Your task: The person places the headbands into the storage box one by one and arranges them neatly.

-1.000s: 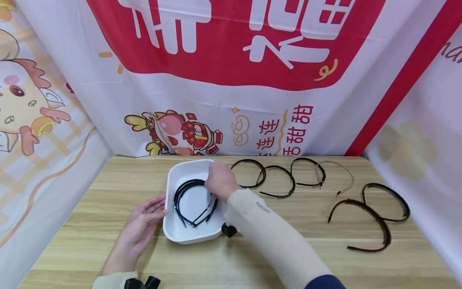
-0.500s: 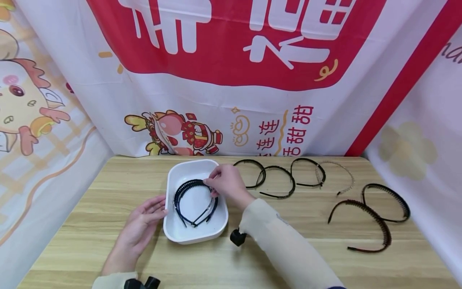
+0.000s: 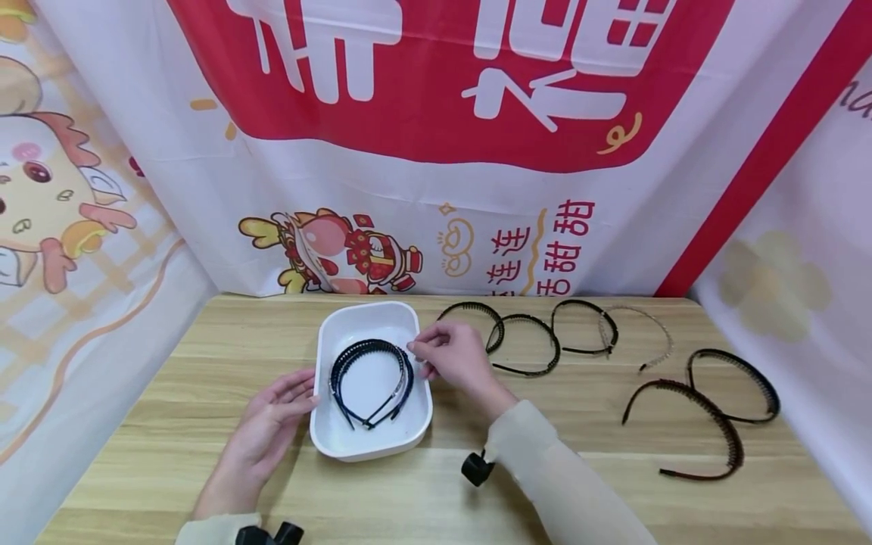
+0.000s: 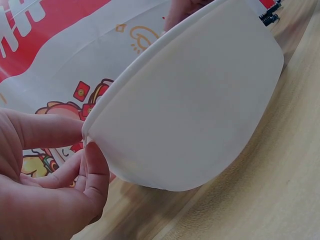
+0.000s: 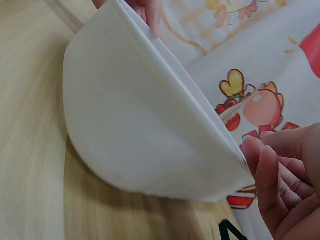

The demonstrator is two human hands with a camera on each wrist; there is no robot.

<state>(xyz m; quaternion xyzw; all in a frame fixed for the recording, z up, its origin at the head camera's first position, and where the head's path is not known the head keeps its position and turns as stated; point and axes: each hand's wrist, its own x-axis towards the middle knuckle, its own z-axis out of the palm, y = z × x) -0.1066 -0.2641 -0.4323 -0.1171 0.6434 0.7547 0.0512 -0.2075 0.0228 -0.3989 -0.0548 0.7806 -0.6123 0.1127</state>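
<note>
A white plastic basin [image 3: 371, 446] stands on the table. Inside it lie several black headbands [image 3: 350, 351], nested in a loose ring. My left hand [image 3: 275, 424] pinches the basin's left rim, as the left wrist view shows up close. On the opposite side, my right hand [image 3: 458, 362] is at the right rim, its fingers loosely bent and holding nothing. In the right wrist view the right fingertips [image 5: 267, 157] are beside the rim; whether they touch it I cannot tell.
Two overlapping black headbands [image 3: 538, 371] lie right of the basin, then another black headband [image 3: 616, 333] and a thin beaded headband [image 3: 666, 337]. Farther right are a brown headband [image 3: 732, 439] and a black toothed headband [image 3: 770, 386]. A printed cloth [image 3: 436, 151] hangs behind the table.
My right hand has drawn back from the headbands inside the basin to the right rim. My left hand stays at the left rim.
</note>
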